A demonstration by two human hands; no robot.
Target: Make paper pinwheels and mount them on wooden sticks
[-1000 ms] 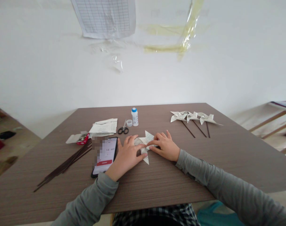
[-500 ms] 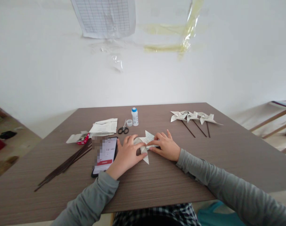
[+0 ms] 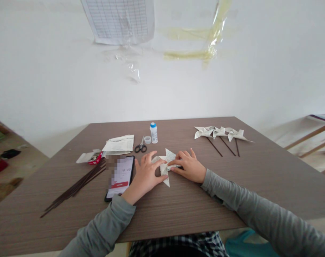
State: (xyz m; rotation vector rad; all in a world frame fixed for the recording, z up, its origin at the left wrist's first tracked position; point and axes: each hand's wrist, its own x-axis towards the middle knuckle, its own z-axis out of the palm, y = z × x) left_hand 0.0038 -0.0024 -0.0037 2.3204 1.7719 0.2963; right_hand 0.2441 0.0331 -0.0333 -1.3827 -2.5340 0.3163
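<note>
A paper pinwheel (image 3: 164, 180) with printed text lies flat on the table between my two hands. My left hand (image 3: 144, 176) holds it from the left, thumb on the lower blade and index finger near the middle, the other fingers partly raised. From the right, my right hand (image 3: 191, 167) presses its fingertips on the folded points at the centre and covers the right blade. Whatever lies under those fingertips is hidden. Next to my left wrist is a phone (image 3: 121, 178) with a lit screen.
Behind my hands stand a blue-capped bottle (image 3: 153, 132), a small cap (image 3: 147, 140) and scissors (image 3: 141, 147). At left are paper sheets (image 3: 119, 144), an open red box (image 3: 95, 157) and dark sticks (image 3: 74, 187). Three pinwheels on sticks (image 3: 219, 132) lie far right.
The view has shifted very slightly. Both hands stay at the pinwheel with almost the same grip.
</note>
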